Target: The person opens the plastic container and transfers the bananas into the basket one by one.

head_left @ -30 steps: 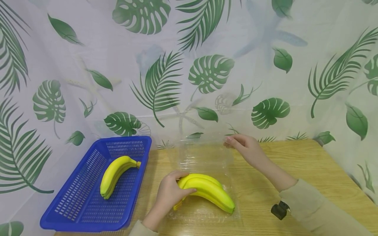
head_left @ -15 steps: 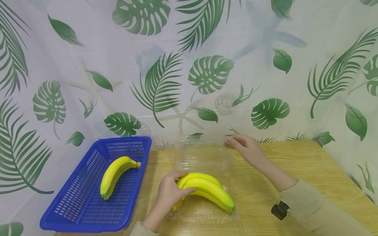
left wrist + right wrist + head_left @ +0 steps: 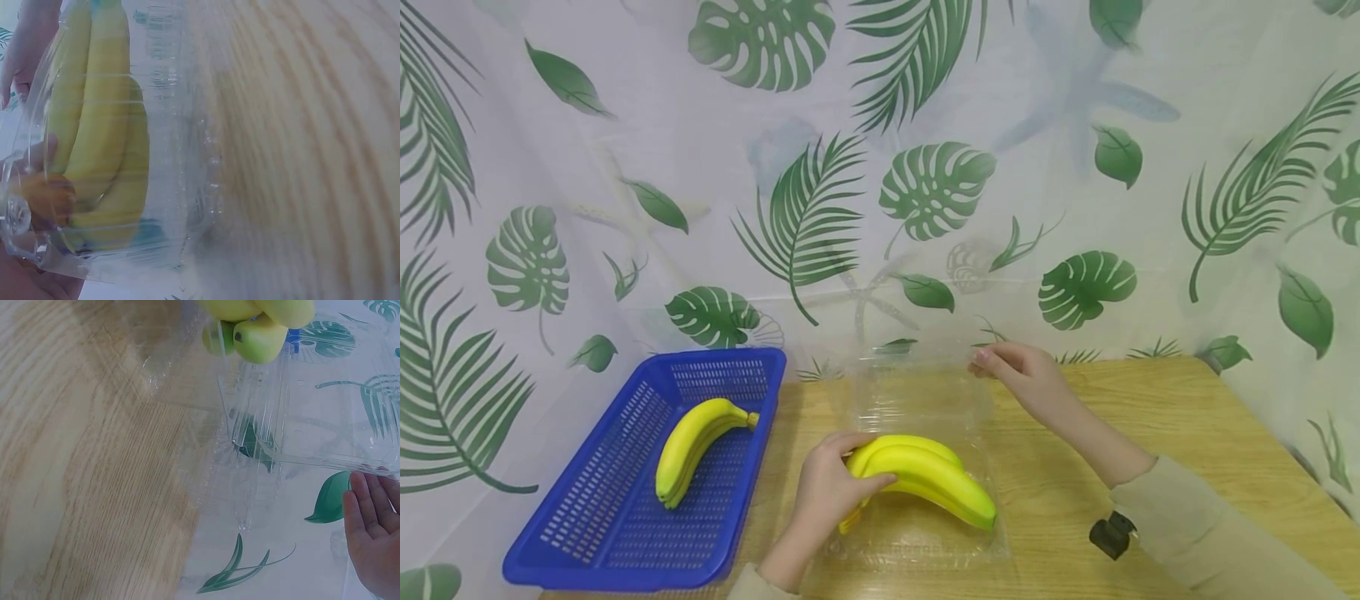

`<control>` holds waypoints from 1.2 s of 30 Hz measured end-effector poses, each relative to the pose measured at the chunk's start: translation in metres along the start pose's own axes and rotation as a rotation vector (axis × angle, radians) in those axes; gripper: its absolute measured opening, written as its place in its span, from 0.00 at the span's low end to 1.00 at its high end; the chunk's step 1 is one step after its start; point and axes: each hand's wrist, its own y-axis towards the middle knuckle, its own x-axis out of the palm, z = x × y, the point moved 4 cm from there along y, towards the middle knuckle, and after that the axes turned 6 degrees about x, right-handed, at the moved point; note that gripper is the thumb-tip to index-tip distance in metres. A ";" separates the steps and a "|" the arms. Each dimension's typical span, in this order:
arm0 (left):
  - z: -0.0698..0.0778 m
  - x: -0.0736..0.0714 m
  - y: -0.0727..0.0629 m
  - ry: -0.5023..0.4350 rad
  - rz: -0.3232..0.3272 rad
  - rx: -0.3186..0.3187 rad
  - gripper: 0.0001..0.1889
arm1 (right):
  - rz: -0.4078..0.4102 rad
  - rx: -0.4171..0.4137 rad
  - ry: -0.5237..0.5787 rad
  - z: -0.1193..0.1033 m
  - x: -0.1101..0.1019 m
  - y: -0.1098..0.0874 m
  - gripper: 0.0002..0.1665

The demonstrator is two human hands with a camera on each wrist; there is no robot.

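Observation:
A bunch of yellow bananas (image 3: 925, 475) with green tips lies over the base of a clear plastic clamshell container (image 3: 917, 550). My left hand (image 3: 831, 483) grips the bunch at its stem end, thumb in front and fingers behind. Through the clear wall, the left wrist view shows the bananas (image 3: 103, 125) side by side. The container's lid (image 3: 917, 400) stands raised at the back, and my right hand (image 3: 1026, 375) pinches its right edge. In the right wrist view the right hand's fingers (image 3: 369, 500) lie along the lid's rim.
A blue perforated basket (image 3: 730, 533) stands on the left, holding another banana bunch (image 3: 700, 446). A small black object (image 3: 1111, 535) lies by the right sleeve. Leaf-print cloth (image 3: 925, 192) hangs behind the wooden table (image 3: 1075, 492).
The bananas have shifted slightly upward in the head view, their green tips rising a little along with the left hand. The right hand and lid stay in place.

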 end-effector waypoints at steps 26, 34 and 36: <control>0.026 -0.027 0.000 0.001 0.041 0.091 0.29 | -0.001 -0.008 0.006 0.003 0.001 0.002 0.18; 0.035 -0.041 -0.003 -0.016 0.059 0.122 0.28 | -0.006 0.001 0.005 0.003 0.002 0.003 0.18; 0.037 -0.045 -0.004 -0.021 0.055 0.115 0.28 | -0.003 0.004 0.002 0.002 0.001 0.002 0.18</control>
